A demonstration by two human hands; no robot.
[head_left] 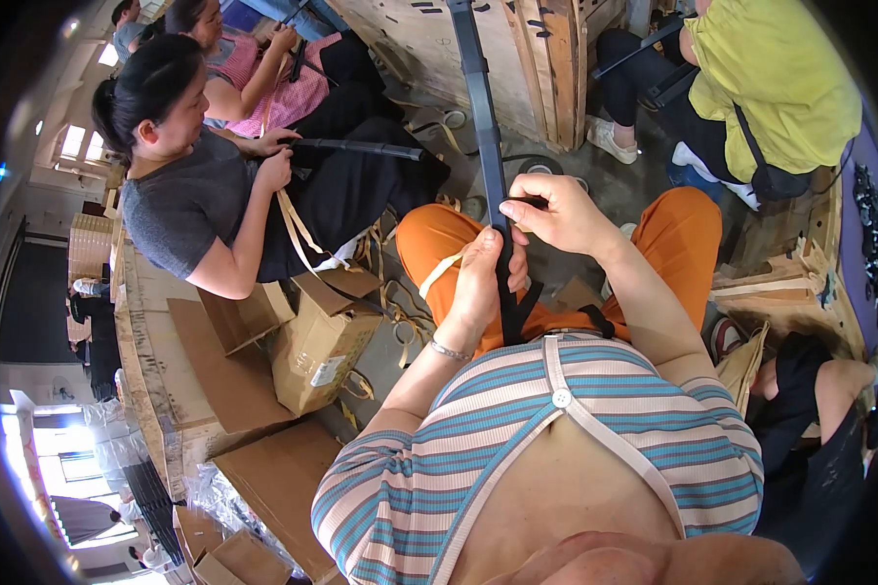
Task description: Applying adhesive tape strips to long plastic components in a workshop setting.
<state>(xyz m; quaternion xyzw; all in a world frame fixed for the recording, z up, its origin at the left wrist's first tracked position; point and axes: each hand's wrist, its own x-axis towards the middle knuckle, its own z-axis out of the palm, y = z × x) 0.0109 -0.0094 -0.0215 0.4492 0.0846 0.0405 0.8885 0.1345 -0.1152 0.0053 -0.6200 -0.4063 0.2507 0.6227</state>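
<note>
A long dark segmented strip [488, 127] rises from my lap toward the wooden crate ahead. My left hand [481, 278] is closed around its lower part, thumb on top and fingertips showing on the far side. Just above, my right hand [561, 214] has thumb and forefinger closed at the strip's right edge; a small dark piece shows between them, partly hidden. A black band [517, 317] hangs below the strip by my waist. One narrow cream tape [439, 275] lies over my left knee, beside my left hand.
To the left a co-worker [200, 175] holds a similar dark strip [361, 148]. Opened cardboard boxes [322, 346] stand at my left. A wooden crate [449, 58] is ahead, tape rolls [454, 119] lie on the floor, and a person in yellow [771, 78] sits at the right.
</note>
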